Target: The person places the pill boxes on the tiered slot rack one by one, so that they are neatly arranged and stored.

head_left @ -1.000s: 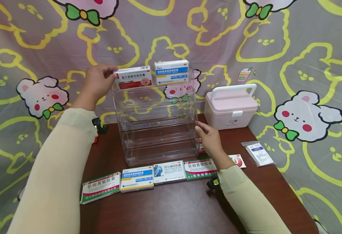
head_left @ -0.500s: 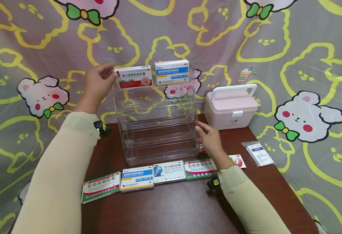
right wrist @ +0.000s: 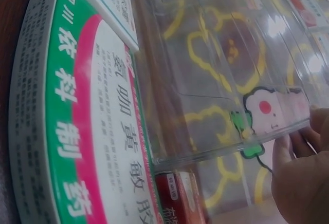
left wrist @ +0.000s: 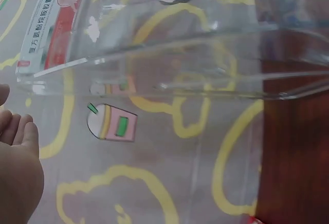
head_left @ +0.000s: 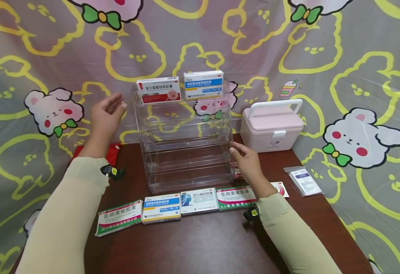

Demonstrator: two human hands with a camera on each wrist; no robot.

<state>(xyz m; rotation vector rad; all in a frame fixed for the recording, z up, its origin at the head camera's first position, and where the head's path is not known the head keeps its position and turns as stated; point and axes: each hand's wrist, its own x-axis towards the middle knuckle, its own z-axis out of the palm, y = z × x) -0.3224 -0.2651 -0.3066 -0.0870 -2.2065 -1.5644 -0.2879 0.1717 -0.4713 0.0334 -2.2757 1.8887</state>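
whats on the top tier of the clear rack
The top tier of the clear rack holds a red-and-white box and a blue-and-white box. Anything directly behind them is hidden by their fronts.

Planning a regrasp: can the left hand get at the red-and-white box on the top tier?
Probably yes: the left hand is empty, just left of the red-and-white box, whose top looks unobstructed.
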